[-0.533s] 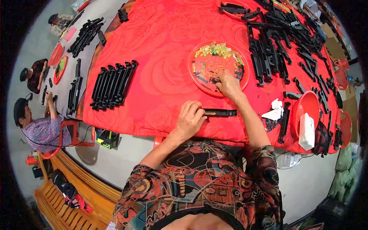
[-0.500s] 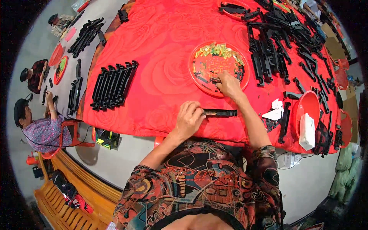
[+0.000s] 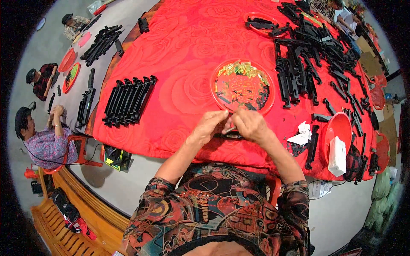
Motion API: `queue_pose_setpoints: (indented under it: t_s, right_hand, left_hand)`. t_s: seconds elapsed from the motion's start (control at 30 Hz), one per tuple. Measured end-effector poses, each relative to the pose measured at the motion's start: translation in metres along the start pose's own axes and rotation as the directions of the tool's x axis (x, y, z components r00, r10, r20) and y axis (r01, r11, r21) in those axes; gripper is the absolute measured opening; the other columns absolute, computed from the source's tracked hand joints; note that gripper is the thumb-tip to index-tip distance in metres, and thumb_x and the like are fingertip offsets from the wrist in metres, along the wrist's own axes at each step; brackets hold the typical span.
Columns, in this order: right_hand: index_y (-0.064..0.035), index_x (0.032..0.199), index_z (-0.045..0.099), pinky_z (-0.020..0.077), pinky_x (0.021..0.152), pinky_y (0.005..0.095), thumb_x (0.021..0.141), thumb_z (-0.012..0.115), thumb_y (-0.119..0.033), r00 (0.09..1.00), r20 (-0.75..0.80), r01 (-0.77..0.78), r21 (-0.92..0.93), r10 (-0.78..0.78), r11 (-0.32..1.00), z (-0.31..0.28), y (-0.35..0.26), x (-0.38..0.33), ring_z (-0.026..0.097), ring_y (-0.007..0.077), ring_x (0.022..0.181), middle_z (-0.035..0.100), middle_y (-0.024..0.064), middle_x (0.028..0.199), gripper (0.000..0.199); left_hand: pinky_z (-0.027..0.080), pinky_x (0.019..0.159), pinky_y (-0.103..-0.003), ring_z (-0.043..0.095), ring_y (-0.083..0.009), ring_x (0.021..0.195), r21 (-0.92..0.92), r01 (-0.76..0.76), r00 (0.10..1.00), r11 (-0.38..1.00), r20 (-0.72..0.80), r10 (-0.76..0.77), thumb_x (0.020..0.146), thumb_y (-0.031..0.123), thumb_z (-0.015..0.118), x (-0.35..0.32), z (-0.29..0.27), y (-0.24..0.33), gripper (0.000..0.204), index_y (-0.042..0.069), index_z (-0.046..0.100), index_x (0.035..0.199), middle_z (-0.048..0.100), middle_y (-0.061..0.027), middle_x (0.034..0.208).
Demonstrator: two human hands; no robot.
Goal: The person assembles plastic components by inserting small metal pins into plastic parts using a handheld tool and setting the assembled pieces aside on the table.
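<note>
My left hand (image 3: 208, 126) and my right hand (image 3: 253, 124) meet close together near the table's front edge, just below a round red plate (image 3: 212, 87). Both have their fingers closed in a pinch. Some small piece is between the fingertips, too hidden to name. Under the hands, part of a black plastic bar (image 3: 232, 135) shows; the rest is covered. The plate holds a heap of small yellowish clear pieces (image 3: 241, 67) at its far side and scattered small black pieces (image 3: 261, 99).
A row of black bars (image 3: 129, 102) lies to the left. Many black parts (image 3: 294, 74) pile up on the right, near a red basin (image 3: 337, 123), a white tissue pack (image 3: 337, 158) and crumpled tissue (image 3: 301, 134). A person (image 3: 47, 136) sits at another table on the left.
My right hand has left the plate and come back toward me to meet the left hand. The black bar, plainly visible before, is now mostly covered by my hands.
</note>
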State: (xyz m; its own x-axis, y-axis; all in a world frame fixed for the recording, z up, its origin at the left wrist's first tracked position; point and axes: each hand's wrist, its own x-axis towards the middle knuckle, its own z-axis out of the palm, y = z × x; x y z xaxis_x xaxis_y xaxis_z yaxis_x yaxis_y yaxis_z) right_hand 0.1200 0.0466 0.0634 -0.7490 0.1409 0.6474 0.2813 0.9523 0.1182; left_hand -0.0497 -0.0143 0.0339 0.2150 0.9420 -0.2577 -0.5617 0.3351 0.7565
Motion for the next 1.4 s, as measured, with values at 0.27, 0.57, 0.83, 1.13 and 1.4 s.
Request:
queue_pose_setpoints:
  t_s: [0.27,0.57,0.83,1.13,1.4]
  right_hand:
    - [-0.0065,0.077,0.052,0.0438,0.048,0.0268,0.074,0.059,-0.016,0.992,0.029,0.124,-0.008,-0.124,0.992,-0.020,-0.020,-0.008,0.055,0.0132,0.060,0.057,0.0090,0.082,0.013]
    - [-0.0011,0.082,0.060,0.0398,0.056,0.0224,0.079,0.067,-0.006,0.397,0.327,-0.765,0.634,0.857,0.112,-0.027,-0.055,-0.034,0.050,0.0063,0.064,0.055,0.0010,0.075,0.009]
    - [-0.0029,0.079,0.058,0.0294,0.050,0.0191,0.081,0.065,-0.005,0.291,0.320,-0.797,0.602,0.902,0.043,-0.027,-0.067,-0.043,0.036,0.0020,0.057,0.044,-0.0089,0.065,0.008]
    - [-0.0028,0.083,0.058,0.0293,0.052,0.0179,0.083,0.065,-0.008,0.144,0.511,-0.697,0.660,0.847,-0.279,-0.008,-0.079,-0.065,0.037,0.0016,0.058,0.046,-0.0080,0.067,0.009]
    - [-0.0027,0.081,0.059,0.0308,0.052,0.0190,0.082,0.066,-0.009,0.096,0.503,-0.683,0.661,0.859,-0.311,-0.013,-0.081,-0.054,0.038,0.0017,0.059,0.048,-0.0072,0.067,0.010]
  left_hand:
    - [0.044,0.057,-0.022,0.056,-0.0093,0.065,0.041,0.074,0.997,0.996,0.024,-0.075,0.090,0.021,0.056,-0.019,-0.011,-0.015,0.017,0.006,0.060,0.082,0.060,-0.0020,0.073]
    - [0.040,0.060,-0.021,0.050,-0.0034,0.067,0.475,-0.207,0.963,0.856,-0.056,0.264,0.086,0.010,0.059,-0.031,0.001,-0.025,0.009,0.003,0.060,0.082,0.058,0.0026,0.073]
    - [0.039,0.060,-0.020,0.047,-0.0035,0.066,0.533,-0.210,0.967,0.820,-0.012,0.255,0.087,0.010,0.060,-0.037,0.009,-0.051,0.008,0.002,0.060,0.083,0.054,0.0048,0.071]
    - [0.044,0.066,-0.022,0.053,-0.0058,0.071,0.468,-0.203,0.967,0.860,-0.040,0.250,0.088,0.007,0.057,-0.042,0.009,-0.067,0.008,0.001,0.059,0.083,0.060,0.0011,0.076]
    - [0.045,0.062,-0.025,0.055,-0.0102,0.068,0.486,-0.256,0.925,0.835,-0.128,0.358,0.085,0.005,0.059,-0.044,0.013,-0.066,0.006,0.000,0.060,0.084,0.060,-0.0031,0.073]
